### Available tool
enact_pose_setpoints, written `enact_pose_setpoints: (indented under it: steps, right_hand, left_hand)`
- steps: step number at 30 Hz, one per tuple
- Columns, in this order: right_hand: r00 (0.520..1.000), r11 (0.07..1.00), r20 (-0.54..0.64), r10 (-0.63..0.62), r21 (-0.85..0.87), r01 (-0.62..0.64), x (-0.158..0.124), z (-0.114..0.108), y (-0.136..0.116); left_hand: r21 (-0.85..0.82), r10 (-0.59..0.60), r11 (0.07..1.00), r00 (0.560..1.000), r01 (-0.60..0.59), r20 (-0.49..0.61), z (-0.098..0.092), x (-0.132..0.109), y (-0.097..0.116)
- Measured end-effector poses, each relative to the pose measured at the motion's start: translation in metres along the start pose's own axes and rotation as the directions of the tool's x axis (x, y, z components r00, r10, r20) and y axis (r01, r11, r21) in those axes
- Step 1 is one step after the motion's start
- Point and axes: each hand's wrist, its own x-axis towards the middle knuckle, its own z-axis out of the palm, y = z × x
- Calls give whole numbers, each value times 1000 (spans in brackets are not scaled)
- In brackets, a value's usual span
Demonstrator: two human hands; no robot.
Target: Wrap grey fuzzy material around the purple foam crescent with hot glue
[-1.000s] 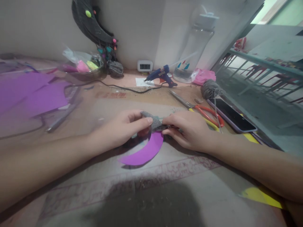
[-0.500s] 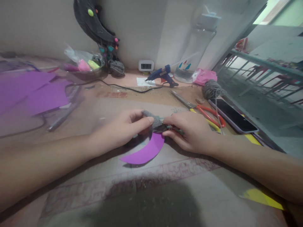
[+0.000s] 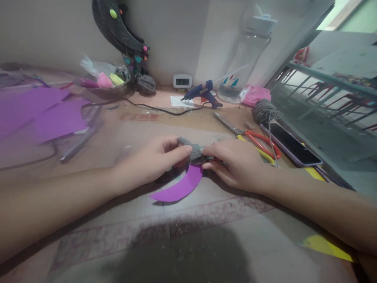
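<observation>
A purple paper crescent (image 3: 183,186) points its bare, curved end toward the left, just above the table. Grey yarn (image 3: 188,146) is wound closely round its upper part. My left hand (image 3: 165,156) is closed on that wrapped part, thumb on top. At the right edge of the winding, my right hand (image 3: 232,159) has thumb and index finger pinched on grey yarn; the curled fingers hide most of the strand. Both hands almost meet over the crescent.
Orange-and-yellow scissors (image 3: 247,135), a grey yarn ball (image 3: 265,111) and a phone (image 3: 290,144) lie to the right. A blue glue gun (image 3: 202,92), white clock (image 3: 182,81) and bottle (image 3: 246,63) stand behind. Purple sheets (image 3: 59,118) lie left, near a bowl (image 3: 103,90).
The crescent's bare purple end has lifted very slightly. Both hands keep nearly the same place and hold; the whole view shifts a little.
</observation>
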Motion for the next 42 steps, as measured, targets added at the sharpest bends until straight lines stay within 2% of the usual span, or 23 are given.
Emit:
enact_pose_setpoints:
  steps: [10, 22, 29, 35, 42]
  right_hand:
    - [999, 993, 9, 32, 113, -33, -1, -1, 2]
    - [999, 999, -5, -31, -31, 31, 1, -1, 0]
    - [997, 991, -25, -72, -111, 69, 3, -2, 1]
    - [997, 987, 3, -75, -143, 74, 4, -4, 0]
    - [996, 982, -31, -86, -173, 79, 6, -4, -1]
  left_hand:
    - [-2, -27, 1000, 1000, 27, -7, 0, -1, -1]
    - [-30, -33, 999, 999, 33, 4, 1, 0, 0]
    - [-82, -100, 991, 994, 103, 40, -1, 1, 3]
    - [-147, -58, 987, 996, 69, 75, -2, 4, 3]
    - [-197, -51, 978, 994, 69, 96, -1, 5, 1]
